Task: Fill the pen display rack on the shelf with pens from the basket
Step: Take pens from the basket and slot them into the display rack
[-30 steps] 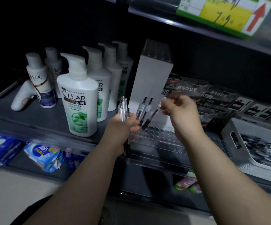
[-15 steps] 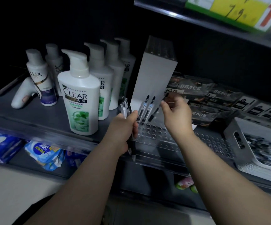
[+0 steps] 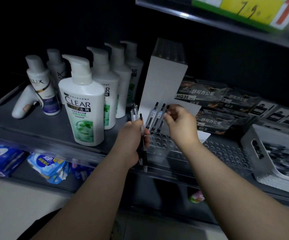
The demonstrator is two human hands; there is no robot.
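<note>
Two pens [image 3: 153, 116] standing at rack [image 3: 192, 151] rear-left edge (holes mostly empty); right hand [image 3: 180, 123] pinching third pen [image 3: 164, 118], left hand [image 3: 133, 137] gripping bundle [image 3: 140, 135]

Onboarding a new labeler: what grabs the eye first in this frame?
Mid-frame, the right hand pinches a pen at the clear pen rack, beside two pens already standing there. The left hand grips a bundle of pens. Left on the shelf, the big white CLEAR bottle stands out.
</note>
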